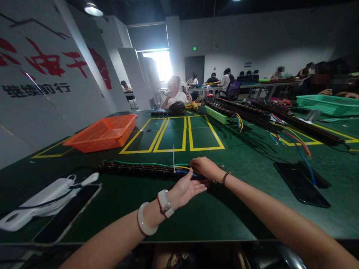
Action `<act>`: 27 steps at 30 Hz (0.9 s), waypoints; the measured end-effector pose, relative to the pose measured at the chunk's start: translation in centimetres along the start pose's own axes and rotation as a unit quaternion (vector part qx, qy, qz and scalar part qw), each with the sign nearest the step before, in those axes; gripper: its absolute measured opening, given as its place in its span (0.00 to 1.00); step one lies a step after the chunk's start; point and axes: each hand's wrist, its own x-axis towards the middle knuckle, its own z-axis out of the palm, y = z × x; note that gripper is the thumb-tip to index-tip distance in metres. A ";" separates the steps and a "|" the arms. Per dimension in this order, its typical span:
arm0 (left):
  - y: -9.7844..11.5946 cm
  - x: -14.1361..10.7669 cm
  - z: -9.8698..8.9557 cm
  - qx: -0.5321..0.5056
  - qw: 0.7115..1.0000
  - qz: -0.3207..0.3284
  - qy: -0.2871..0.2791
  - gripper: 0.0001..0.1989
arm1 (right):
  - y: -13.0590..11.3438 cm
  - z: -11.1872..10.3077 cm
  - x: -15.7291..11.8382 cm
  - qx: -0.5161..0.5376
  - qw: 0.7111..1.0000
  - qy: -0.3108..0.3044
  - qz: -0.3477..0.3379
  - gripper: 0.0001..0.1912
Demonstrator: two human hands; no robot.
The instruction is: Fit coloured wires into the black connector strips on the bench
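Note:
A long dark strip (140,168) of bundled harness lies across the green table in front of me, with a green wire along its back edge. Yellow and blue wires (182,171) leave its right end and run under my hands. Around the strip near that end, a white cable tie (174,158) sticks straight up. My right hand (206,168) is curled over the wires from above, its fingertips partly hidden. Just in front, my left hand (190,189) is turned palm up with fingers stretched out, its tips beneath the right hand and close to the wires.
An orange basket (103,132) stands at the back left. At left lie a phone (70,216) and a white handled device (42,198); another dark phone (300,183) lies right. Long wired strips (246,116) and a green basket (331,104) are back right. A person (175,93) sits opposite.

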 end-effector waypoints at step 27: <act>2.1 0.0 -0.2 0.019 0.998 -0.051 -0.027 0.34 | 1.5 -1.4 -0.7 0.125 0.991 -0.050 -0.001 0.16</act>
